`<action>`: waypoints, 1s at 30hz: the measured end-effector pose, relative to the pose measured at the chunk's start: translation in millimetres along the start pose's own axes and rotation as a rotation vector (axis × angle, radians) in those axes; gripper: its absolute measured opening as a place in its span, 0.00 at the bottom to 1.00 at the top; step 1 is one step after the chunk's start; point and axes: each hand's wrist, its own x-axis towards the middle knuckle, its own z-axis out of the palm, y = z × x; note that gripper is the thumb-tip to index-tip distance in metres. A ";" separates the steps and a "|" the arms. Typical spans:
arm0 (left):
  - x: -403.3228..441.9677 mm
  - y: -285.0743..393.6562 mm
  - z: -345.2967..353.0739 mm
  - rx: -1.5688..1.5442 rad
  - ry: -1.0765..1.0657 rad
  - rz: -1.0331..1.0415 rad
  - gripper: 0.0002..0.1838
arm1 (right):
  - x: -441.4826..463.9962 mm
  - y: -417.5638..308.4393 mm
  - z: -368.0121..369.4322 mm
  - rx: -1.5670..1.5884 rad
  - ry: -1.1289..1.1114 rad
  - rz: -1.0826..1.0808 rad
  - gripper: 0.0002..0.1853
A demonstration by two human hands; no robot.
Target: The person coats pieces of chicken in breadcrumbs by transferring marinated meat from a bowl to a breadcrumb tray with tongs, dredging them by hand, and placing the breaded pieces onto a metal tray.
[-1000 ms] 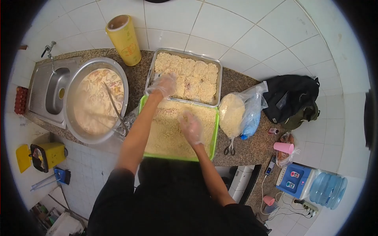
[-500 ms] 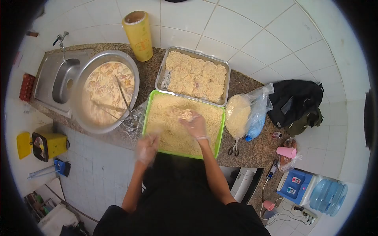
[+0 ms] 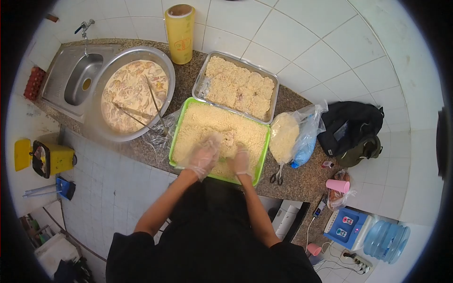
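Observation:
A green-rimmed tray (image 3: 172,150) full of pale breadcrumbs (image 3: 198,118) lies in front of me. Both my hands wear clear plastic gloves and are down in the crumbs. My left hand (image 3: 205,154) rests palm down with its fingers stretched out, beside a crumb-coated piece of meat (image 3: 229,137). On the other side of that piece is my right hand (image 3: 240,161), its fingers smeared by motion. Behind stands a metal tray (image 3: 273,106) holding several breaded pieces (image 3: 239,89) laid close together.
At left, a large metal bowl (image 3: 171,80) holds meat in creamy liquid, with tongs (image 3: 155,101) in it, beside a sink (image 3: 78,87). A yellow film roll (image 3: 180,40) stands behind. To the right are a crumb bag (image 3: 284,137), scissors (image 3: 277,177) and a black bag (image 3: 349,125).
My left hand has moved from the tray's near left edge into the crumbs. My right hand has come nearer to me, and the coated piece now lies in the crumbs. The view has shifted slightly.

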 end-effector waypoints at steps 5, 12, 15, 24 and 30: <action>-4.3 -7.3 27.8 0.168 -0.501 0.109 0.22 | 27.6 -9.1 -73.6 0.415 -0.215 0.167 0.38; -13.0 -8.8 21.0 0.132 -0.372 0.090 0.19 | 44.8 -35.8 -84.2 -0.083 0.117 -0.105 0.21; 22.8 8.9 -10.8 0.146 -0.611 -0.098 0.19 | 54.9 -57.3 -66.0 0.333 0.116 0.009 0.18; 15.3 5.9 6.3 0.149 -0.264 -0.150 0.19 | 64.6 -51.2 -57.0 0.134 0.104 0.235 0.22; 6.9 -7.5 -7.5 0.132 -0.374 -0.020 0.19 | 53.0 -73.1 -64.4 0.057 -0.204 0.102 0.27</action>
